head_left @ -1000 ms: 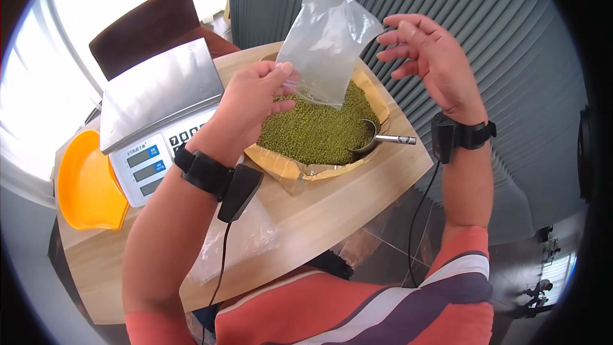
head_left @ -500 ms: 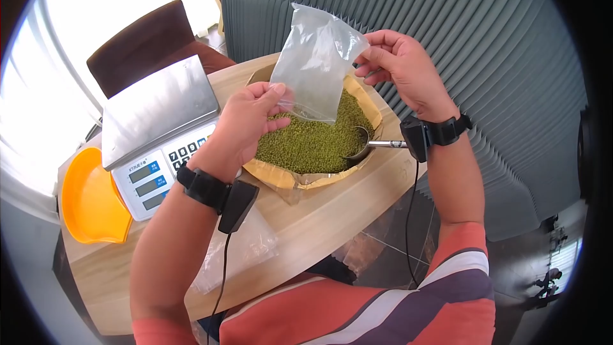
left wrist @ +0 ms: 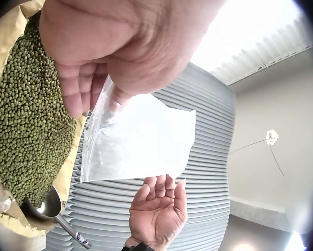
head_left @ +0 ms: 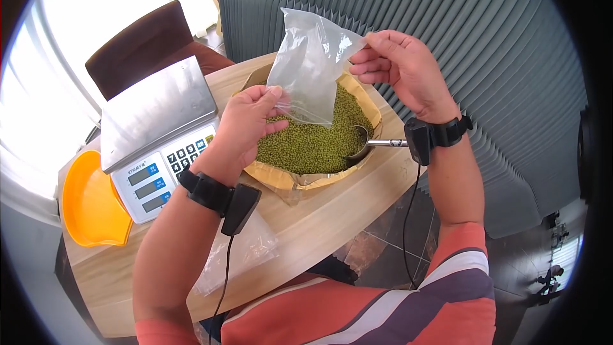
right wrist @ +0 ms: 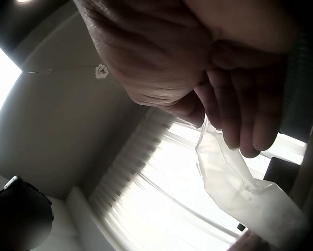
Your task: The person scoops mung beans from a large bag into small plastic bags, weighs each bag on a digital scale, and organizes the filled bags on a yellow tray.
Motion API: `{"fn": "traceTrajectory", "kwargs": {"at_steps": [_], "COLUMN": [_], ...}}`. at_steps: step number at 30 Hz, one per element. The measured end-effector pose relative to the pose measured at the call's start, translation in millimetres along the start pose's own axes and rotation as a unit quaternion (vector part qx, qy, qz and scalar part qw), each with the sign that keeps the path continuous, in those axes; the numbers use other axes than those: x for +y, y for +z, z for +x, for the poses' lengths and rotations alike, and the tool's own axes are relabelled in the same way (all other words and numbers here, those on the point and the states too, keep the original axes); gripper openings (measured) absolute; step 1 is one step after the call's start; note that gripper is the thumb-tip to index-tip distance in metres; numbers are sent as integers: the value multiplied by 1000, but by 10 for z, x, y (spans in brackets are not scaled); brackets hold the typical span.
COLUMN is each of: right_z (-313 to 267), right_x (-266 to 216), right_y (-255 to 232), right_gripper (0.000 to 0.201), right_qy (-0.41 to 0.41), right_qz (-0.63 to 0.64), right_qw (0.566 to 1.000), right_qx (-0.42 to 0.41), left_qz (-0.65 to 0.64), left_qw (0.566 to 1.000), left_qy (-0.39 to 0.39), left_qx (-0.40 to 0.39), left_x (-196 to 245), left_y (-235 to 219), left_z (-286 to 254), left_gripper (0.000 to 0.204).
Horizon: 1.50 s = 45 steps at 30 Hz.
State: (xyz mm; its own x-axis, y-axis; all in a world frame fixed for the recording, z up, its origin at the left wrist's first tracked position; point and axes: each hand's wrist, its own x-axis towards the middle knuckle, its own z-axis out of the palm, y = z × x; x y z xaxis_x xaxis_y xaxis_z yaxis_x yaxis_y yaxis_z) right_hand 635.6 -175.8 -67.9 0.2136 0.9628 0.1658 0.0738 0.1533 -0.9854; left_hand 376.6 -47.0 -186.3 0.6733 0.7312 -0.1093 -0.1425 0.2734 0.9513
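Note:
A clear zip-lock bag [head_left: 308, 67] hangs spread between both hands, above an open paper sack [head_left: 276, 177] of green mung beans [head_left: 300, 148]. My left hand [head_left: 244, 120] pinches the bag at its zip edge between thumb and fingers. At the opposite corner my right hand [head_left: 408, 71] pinches the plastic between thumb and index finger, its other fingers loosely bent. The left wrist view shows the zip strip of the bag [left wrist: 140, 137] toward the beans. A metal scoop [head_left: 388, 143] lies with its bowl in the beans and its handle over the sack's rim.
Left of the sack stands a digital scale [head_left: 159, 115] with a steel platform. An orange scoop-shaped pan [head_left: 94, 201] lies beside it. More clear plastic bags [head_left: 239, 252] rest on the wooden table [head_left: 313, 227] near its front edge. Behind are a brown chair [head_left: 143, 48] and a grey pleated partition [head_left: 396, 0].
My right hand has come in from the right, and its fingertips now pinch the bag's corner. The left hand keeps its grip. The bag's far edge has shifted slightly left.

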Motion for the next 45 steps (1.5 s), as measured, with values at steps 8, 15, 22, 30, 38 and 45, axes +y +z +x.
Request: {"fn": "traceTrajectory", "kwargs": {"at_steps": [8, 15, 22, 30, 38, 45], "right_z": [-34, -47, -53, 4, 26, 82], "right_x": [-1, -30, -62, -95, -313, -386], "right_y": [49, 21, 114, -7, 163, 222], "right_gripper": [17, 19, 19, 18, 24, 24], "right_qy": [-81, -122, -156, -122, -138, -124], "right_qz": [-170, -234, -220, -253, -354, -378], "right_qw": [980, 958, 960, 958, 925, 918], "right_qx": [61, 109, 77, 65, -7, -8], "left_qz": [17, 76, 61, 95, 166, 178], "left_qw": [1000, 996, 998, 995, 985, 983], "left_qy": [10, 18, 24, 35, 44, 45], "left_qx": [13, 41, 23, 9, 2, 0], "left_x": [4, -21, 5, 18, 28, 25], "left_y": [18, -3, 65, 54, 54, 27], "left_z": [-20, 21, -39, -63, -83, -92], "left_gripper": [27, 32, 33, 34, 36, 35]}}
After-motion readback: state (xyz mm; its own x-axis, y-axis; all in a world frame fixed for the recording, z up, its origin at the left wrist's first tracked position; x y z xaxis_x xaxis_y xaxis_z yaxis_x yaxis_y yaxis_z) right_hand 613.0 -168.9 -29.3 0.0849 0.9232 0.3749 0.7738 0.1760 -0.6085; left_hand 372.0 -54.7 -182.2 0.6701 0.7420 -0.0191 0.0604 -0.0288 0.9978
